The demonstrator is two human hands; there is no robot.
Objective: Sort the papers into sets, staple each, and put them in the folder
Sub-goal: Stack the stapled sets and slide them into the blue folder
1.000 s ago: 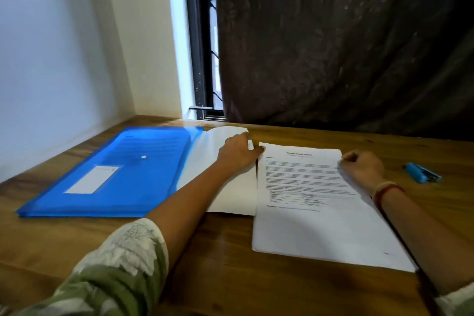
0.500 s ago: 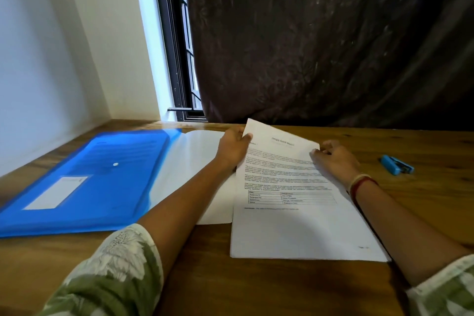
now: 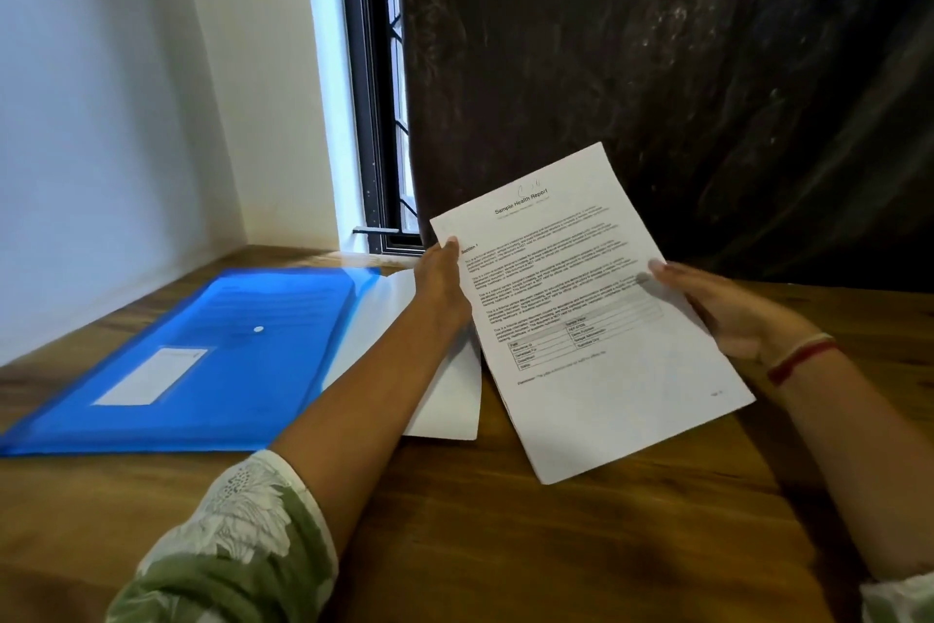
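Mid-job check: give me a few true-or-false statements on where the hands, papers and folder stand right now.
1. The left hand and the right hand both hold the printed sheet. True.
2. The folder lies on the person's right. False: it lies on their left, on the table.
3. The printed sheet is headed "Sample Health Report". True.
4. The right hand is empty. False: it grips the printed sheet's right edge.
5. More white paper lies flat next to the folder. True.
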